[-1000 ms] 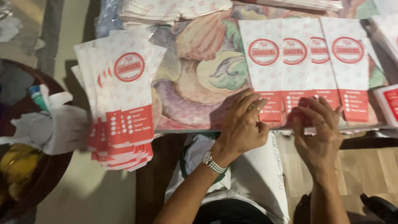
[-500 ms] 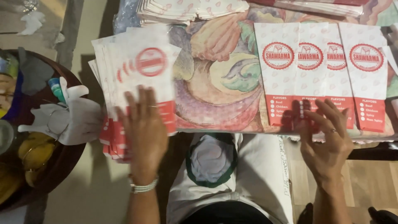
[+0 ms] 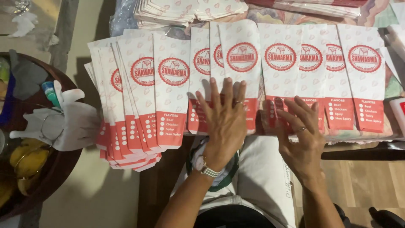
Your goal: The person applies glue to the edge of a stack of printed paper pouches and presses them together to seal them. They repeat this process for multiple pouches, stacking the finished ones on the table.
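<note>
White-and-red paper bags [image 3: 242,71] lie fanned, overlapping.

At the left edge of the frame sits a round dark wooden tray [image 3: 63,177] holding a white glove [image 3: 67,122] and yellow fruit [image 3: 25,158]. A clear plastic wrapper [image 3: 123,17] lies at the upper left, and a patterned cloth [image 3: 392,86] shows at the right edge.

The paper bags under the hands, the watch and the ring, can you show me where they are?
paper bag [image 3: 242,50]: head view, on its round red badge.
watch [image 3: 201,165]: head view, on its band at the left wrist.
ring [image 3: 301,129]: head view, on the band around a right-hand finger.
</note>
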